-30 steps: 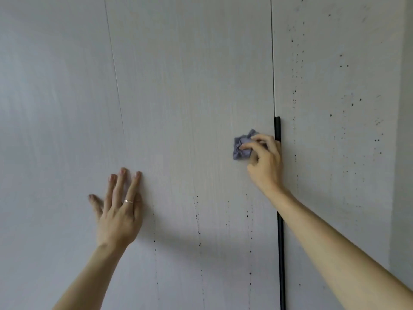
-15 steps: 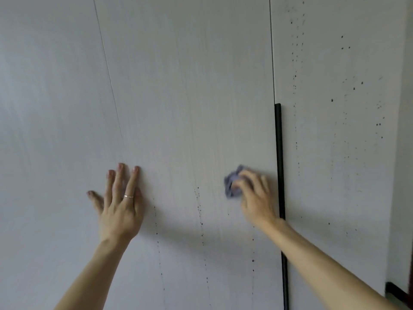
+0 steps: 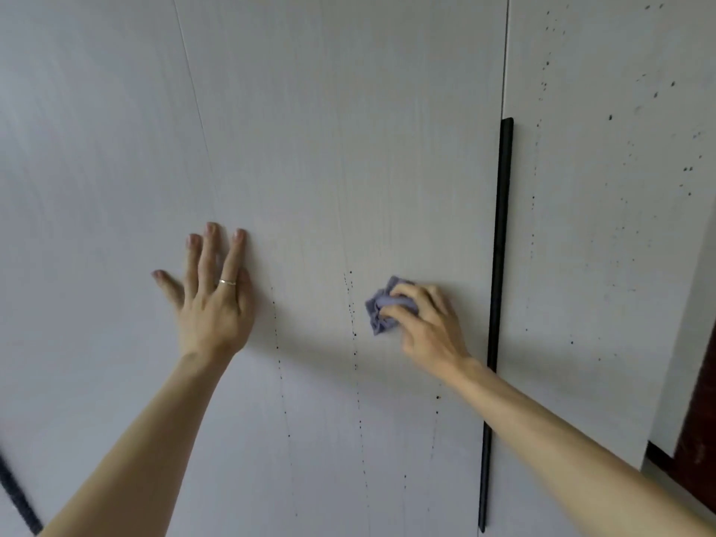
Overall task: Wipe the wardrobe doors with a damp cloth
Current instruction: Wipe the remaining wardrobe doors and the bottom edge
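Two hands up | right hand squeezes the purple cloth on the middle door, near the black handle | left hand lies flat there, fingers straight | top looks clean | dark spots lower down and on the right door are left

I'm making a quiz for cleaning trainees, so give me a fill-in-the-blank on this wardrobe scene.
1. The right hand grips a crumpled ___ against the door.
2. The left hand rests flat on the door, with a ___ on one finger.
3. The long vertical handle is ___ in colour.
Missing words: cloth; ring; black.
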The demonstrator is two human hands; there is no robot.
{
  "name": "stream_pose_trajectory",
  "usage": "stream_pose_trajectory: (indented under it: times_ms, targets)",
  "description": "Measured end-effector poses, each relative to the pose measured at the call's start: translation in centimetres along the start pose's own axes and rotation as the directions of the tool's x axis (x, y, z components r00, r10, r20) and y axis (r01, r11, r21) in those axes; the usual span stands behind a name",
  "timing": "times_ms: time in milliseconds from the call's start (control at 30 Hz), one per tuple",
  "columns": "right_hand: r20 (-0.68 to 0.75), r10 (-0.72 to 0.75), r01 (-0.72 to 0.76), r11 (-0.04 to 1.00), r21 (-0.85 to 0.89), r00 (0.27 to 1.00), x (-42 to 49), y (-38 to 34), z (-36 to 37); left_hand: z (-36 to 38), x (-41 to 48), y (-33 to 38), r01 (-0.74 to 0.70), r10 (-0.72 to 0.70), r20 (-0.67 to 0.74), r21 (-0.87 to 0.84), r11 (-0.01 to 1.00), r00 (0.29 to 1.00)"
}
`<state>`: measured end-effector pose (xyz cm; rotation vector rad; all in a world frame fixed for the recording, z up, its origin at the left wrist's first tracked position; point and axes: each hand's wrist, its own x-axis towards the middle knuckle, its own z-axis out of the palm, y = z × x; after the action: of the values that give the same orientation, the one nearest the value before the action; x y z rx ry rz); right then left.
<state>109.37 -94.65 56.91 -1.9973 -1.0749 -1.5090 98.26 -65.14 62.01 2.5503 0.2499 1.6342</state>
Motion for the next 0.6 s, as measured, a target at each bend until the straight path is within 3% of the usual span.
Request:
stream_pose_trajectory:
  times_ms: [133,200,267,333,433,500,600]
  targets:
    - [-0.216,0.33,-0.294,0.938,0.183,0.919,8.2,0.0,-1.4,0.3,-0.2,-0.1,0.0,0.001,-0.025,0.013,1.0,1.0]
    - [-0.251,0.381,-0.334,0.919,0.211,0.89,9.1,-0.7,-1.0,0.5,-0.2,0.0,-0.001,0.001,-0.024,0.009,1.0,1.0]
    - [-0.233,0.282,-0.251,0.955,0.156,0.931,6.6,-1.7,0.6,0.6,-0.2,-0.1,-0.004,0.004,-0.027,0.01,1.0,1.0]
    - [-0.132,0.038,-0.025,0.995,0.101,0.99,2.4,-3.0,2.4,0.5,-0.1,-0.3,-0.004,0.005,-0.024,0.019,1.0,1.0]
    - [0.017,-0.243,0.24,0.965,0.102,0.97,0.4,-3.5,2.8,0.3,0.2,-0.3,0.0,0.0,0.005,0.017,1.0,1.0]
    - [-0.014,-0.229,0.229,0.967,0.108,0.973,3.2,-3.3,2.0,0.2,0.1,-0.3,0.011,-0.011,0.019,0.02,1.0,1.0]
    - [-0.183,0.088,-0.069,0.992,0.111,0.979,9.3,-2.9,0.2,0.1,0.1,-0.1,0.018,-0.019,0.025,0.018,1.0,0.999]
